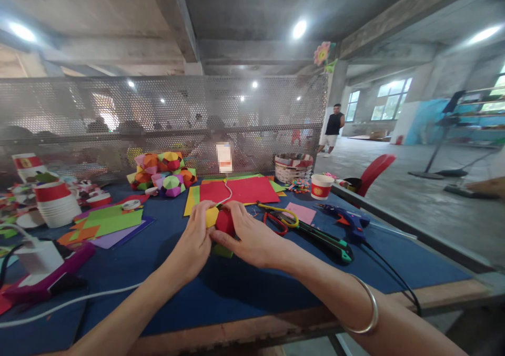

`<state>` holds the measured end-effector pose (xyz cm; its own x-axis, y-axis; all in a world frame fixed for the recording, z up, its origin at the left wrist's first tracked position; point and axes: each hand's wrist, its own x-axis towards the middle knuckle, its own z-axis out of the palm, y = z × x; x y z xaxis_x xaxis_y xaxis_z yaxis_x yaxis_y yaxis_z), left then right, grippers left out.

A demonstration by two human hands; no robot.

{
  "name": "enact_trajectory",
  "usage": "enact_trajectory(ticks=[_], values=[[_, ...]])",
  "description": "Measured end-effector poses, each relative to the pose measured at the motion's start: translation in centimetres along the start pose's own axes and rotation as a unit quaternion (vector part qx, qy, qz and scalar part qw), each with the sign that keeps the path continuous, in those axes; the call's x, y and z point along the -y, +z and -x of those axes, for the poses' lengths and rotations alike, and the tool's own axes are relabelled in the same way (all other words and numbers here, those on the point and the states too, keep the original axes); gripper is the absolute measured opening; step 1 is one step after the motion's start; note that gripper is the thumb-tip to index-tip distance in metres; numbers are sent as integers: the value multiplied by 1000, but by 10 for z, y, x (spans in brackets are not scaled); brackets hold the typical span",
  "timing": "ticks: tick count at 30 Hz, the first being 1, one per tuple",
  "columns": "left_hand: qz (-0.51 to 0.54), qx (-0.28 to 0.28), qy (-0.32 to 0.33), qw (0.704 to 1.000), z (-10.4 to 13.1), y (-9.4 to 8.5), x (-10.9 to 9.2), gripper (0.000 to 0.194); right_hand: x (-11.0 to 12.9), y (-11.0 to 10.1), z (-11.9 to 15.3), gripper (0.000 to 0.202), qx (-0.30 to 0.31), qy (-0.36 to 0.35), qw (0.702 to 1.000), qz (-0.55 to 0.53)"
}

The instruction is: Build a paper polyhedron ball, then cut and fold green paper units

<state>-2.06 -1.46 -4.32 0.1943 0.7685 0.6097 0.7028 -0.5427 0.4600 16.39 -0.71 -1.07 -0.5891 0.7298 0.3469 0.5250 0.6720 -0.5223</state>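
Observation:
Both hands meet over the middle of the blue table mat (pixel 244 287), around a small folded paper piece (pixel 224 223) with yellow and red faces and some green below. My left hand (pixel 200 232) holds its left side, fingers closed against the yellow part. On the red part lie the closed fingers and thumb of my right hand (pixel 246 232). Just beyond the hands is a stack of coloured sheets, with a red sheet (pixel 244 189) on top. Scissors with yellow handles (pixel 290 217) and a green and black cutter knife (pixel 327 240) lie to the right.
A blue glue gun (pixel 349 219) with a black cord lies right, near a paper cup (pixel 321 186) and woven basket (pixel 294 168). Coloured paper balls (pixel 172 185) stand back left. Stacked cups (pixel 55 203), green paper (pixel 114 219) and a purple power strip (pixel 51 277) occupy the left. A person stands beyond.

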Motion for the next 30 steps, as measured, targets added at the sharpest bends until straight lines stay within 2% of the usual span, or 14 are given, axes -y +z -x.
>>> enact_trajectory(ticks=[2,6,8,12,17,20,23,26,30], values=[[9,5,-17,1000,-1,-3,-3,40,-2,-2,-1,77,1,2,1000,-17],[18,14,-53,998,-2,-9,-11,44,-9,-6,-6,128,17,13,999,-27],[29,18,-63,997,-3,-11,-14,48,-14,-8,-7,138,36,4,999,-17],[83,38,-87,992,-6,-15,-13,55,-19,-7,-8,135,63,-6,998,-8],[199,83,-122,969,-13,-28,10,67,-22,-8,-11,126,52,-6,998,-20],[206,163,-105,959,-15,-40,23,88,-25,-8,-13,123,45,3,999,-28],[197,227,-86,950,-14,-43,26,109,-29,-8,-15,123,41,-4,998,-43],[164,223,-64,959,-13,-36,23,115,-33,-7,-16,124,40,-12,998,-55],[166,197,-62,964,-13,-27,21,110,-37,-4,-17,133,52,-34,995,-74]])
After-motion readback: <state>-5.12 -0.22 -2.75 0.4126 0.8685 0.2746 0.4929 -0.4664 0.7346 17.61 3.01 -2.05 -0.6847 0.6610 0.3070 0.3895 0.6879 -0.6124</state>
